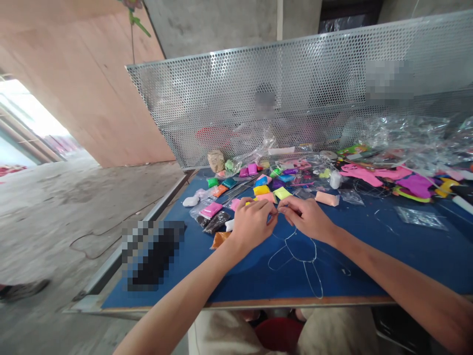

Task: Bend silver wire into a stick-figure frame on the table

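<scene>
A thin silvery wire (305, 260), bent into several loops, hangs just above or rests on the blue tabletop below my hands; I cannot tell which. Its upper end runs up to my fingertips. My left hand (253, 219) is closed in a pinch on the wire, with the thumb partly hidden behind the fingers. Close beside it, my right hand (306, 217) pinches the wire too, thumb against forefinger. The fingertips of both hands almost meet. Just beyond them lie small packs of coloured clay, among them a yellow pack (261, 190) and a lime pack (283, 193).
A perforated metal panel (236, 93) stands along the back of the blue table (244, 281). Pink cut-outs (360, 172), a peach pack (327, 198) and clear bags (421, 218) lie to the right. A blurred black object (157, 254) is near the left edge.
</scene>
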`<state>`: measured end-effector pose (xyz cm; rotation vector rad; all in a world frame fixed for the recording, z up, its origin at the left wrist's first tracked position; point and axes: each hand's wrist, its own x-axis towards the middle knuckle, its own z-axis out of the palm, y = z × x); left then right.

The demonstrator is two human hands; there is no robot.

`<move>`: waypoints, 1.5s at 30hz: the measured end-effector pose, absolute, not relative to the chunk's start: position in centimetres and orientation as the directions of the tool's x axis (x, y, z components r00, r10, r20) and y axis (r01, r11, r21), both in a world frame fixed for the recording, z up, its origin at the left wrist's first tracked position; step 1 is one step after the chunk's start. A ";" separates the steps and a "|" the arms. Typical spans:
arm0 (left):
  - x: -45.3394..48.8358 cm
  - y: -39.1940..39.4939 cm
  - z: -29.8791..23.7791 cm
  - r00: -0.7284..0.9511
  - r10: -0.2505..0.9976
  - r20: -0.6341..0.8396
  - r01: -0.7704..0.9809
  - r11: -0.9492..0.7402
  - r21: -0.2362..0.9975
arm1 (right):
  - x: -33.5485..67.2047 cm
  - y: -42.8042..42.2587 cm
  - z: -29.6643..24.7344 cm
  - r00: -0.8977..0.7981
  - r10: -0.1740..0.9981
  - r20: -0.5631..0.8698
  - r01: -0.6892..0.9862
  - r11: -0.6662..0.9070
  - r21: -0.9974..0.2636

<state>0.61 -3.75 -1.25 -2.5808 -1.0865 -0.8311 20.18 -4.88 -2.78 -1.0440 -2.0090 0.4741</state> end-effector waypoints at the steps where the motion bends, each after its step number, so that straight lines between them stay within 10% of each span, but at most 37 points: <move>1: 0.6 -3.8 -1.2 0.572 0.573 0.587 0.717 -0.697 -0.019 | 20.1 -4.9 -2.8 -0.336 0.811 0.479 0.500 0.584 -0.639; 5: 0.7 -4.0 -0.9 0.577 0.597 0.557 0.727 -0.687 -0.017 | 20.2 -4.9 -2.8 -0.320 0.823 0.469 0.506 0.568 -0.650; 10: 0.3 -3.1 -1.0 0.459 0.826 0.326 0.649 -0.563 0.512 | 20.5 -4.8 -2.6 -0.261 0.825 0.501 0.544 0.554 -0.630; 16: 0.0 -2.2 -1.4 0.625 0.780 -0.040 0.168 -0.085 0.982 | 20.5 -4.8 -2.5 -0.234 0.816 0.528 0.535 0.561 -0.631; 26: 0.7 -1.8 -2.7 0.600 0.774 -0.202 -0.023 0.270 0.963 | 20.4 -4.8 -3.0 -0.258 0.812 0.523 0.513 0.574 -0.638; 32: 1.0 -2.0 -3.0 0.486 0.868 0.107 0.045 -0.147 0.988 | 20.1 -4.7 -3.3 -0.226 0.850 0.476 0.431 0.526 -0.734; 37: 1.0 -2.7 -2.3 0.445 0.787 0.428 0.358 -0.594 0.721 | 19.8 -4.5 -3.6 -0.175 0.907 0.383 0.300 0.420 -0.857; 40: 0.9 -3.0 -2.0 0.426 0.751 0.504 0.464 -0.660 0.591 | 19.8 -4.5 -3.5 -0.178 0.917 0.356 0.282 0.394 -0.875; 45: 0.9 -2.8 -2.2 0.474 0.799 0.371 0.358 -0.559 0.748 | 20.1 -4.5 -3.2 -0.175 0.895 0.411 0.363 0.447 -0.818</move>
